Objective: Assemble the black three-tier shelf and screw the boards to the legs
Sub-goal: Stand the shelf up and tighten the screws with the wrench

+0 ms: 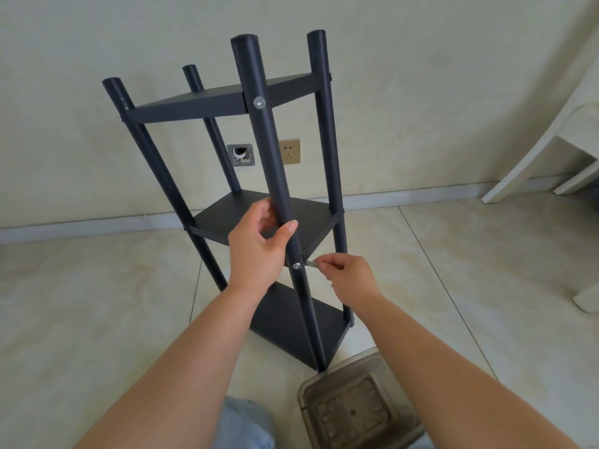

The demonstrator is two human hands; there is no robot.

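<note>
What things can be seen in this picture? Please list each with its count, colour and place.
shelf: one, black, three boards, four legs, standing on the floor
screws: two, silver, in the front leg
small tool: one, silver, beside the lower screw
container: one, translucent brown, on the floor near the shelf
wall socket: one, gold, on the wall
left hand: grips the front leg
right hand: pinches the small tool

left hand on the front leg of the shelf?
Yes, the left hand grips the front leg just above the lower screw, while the right hand pinches a small metal tool beside that screw.
</note>
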